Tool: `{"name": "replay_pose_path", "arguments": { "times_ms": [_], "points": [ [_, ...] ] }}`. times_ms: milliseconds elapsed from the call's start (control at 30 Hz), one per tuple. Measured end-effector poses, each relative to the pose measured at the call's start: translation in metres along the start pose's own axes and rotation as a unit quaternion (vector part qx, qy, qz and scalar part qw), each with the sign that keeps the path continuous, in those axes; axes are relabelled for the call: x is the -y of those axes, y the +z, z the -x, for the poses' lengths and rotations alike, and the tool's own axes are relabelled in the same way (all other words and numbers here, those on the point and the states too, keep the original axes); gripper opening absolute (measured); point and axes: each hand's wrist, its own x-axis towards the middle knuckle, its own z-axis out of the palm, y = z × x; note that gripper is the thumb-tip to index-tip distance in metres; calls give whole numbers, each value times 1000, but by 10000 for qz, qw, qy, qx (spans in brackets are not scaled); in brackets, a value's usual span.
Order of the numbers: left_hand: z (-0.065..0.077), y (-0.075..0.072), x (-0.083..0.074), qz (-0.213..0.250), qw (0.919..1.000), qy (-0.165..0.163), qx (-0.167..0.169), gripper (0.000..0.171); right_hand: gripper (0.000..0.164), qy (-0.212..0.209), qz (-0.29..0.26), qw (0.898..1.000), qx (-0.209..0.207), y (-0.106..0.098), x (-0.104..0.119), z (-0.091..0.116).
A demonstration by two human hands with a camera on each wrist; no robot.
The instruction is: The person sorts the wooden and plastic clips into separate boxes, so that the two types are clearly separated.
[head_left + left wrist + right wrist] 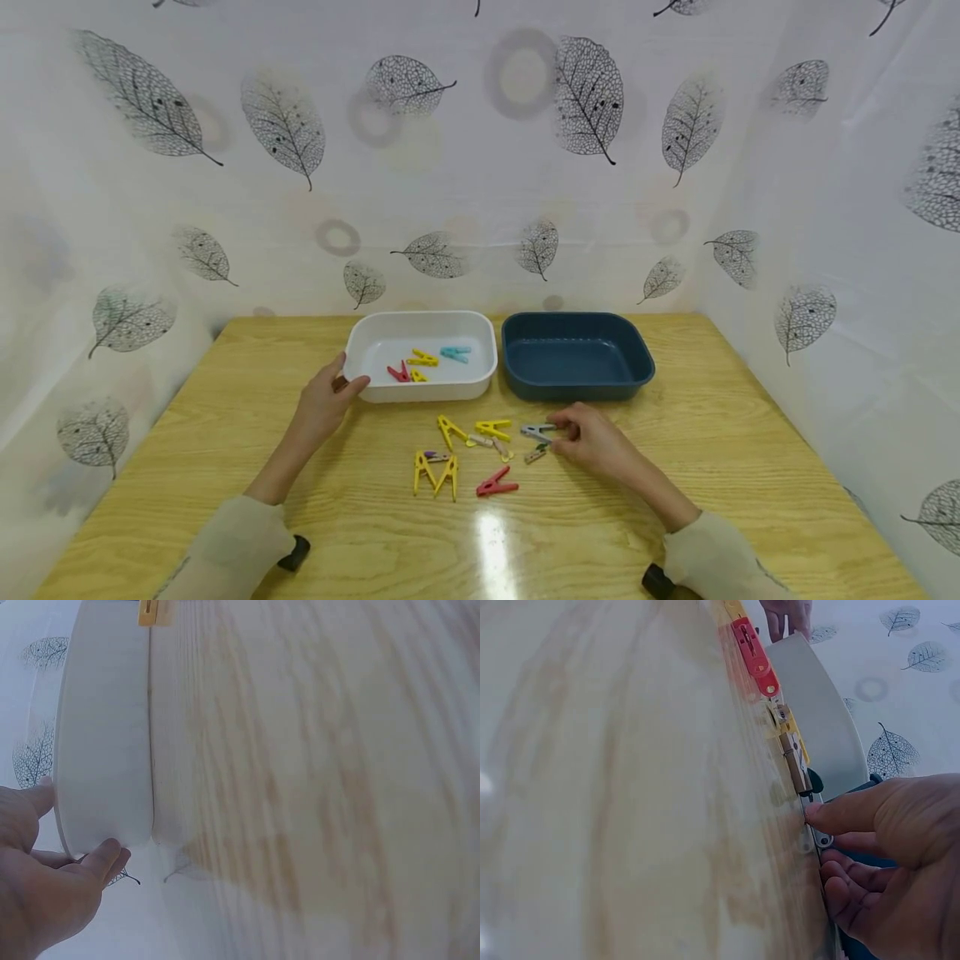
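My left hand (326, 398) holds the front left corner of a white plastic basin (427, 390), its thumb at the rim and its fingers against the end wall (105, 787). Yellow, red and light blue clothespins lie in this basin. My right hand (592, 437) pinches the end of a grey clothespin (536, 431) on the table, in front of a dark blue basin (573, 390). Right beside it lies a small wooden clothespin (536, 454) with a dark green decoration. In the right wrist view, the thumb and fingers (851, 814) partly hide the grey clothespin.
Between my hands lie a red clothespin (497, 483), several yellow clothespins (492, 428) and small wooden clothespins (480, 440), one with a purple decoration (435, 456). The wooden table (247, 375) ends at a leaf-patterned curtain (457, 183) behind both basins.
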Motion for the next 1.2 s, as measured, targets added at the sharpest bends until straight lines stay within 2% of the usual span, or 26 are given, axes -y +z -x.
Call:
{"name": "replay_pose_path", "arguments": {
  "times_ms": [233,467,1000,1200],
  "points": [
    [1,0,-1,44,10000,-84,19,75,31,50,110,9999,30,1,0,0],
    [2,-1,0,59,10000,-1,-17,75,27,102,111,9999,36,2,-1,1],
    [0,0,-1,139,9999,68,3,72,25,249,-174,9994,-157,-3,4,4],
    [1,0,1,109,9999,32,19,75,23,77,-188,9995,-222,-6,10,4]
  ]
}}
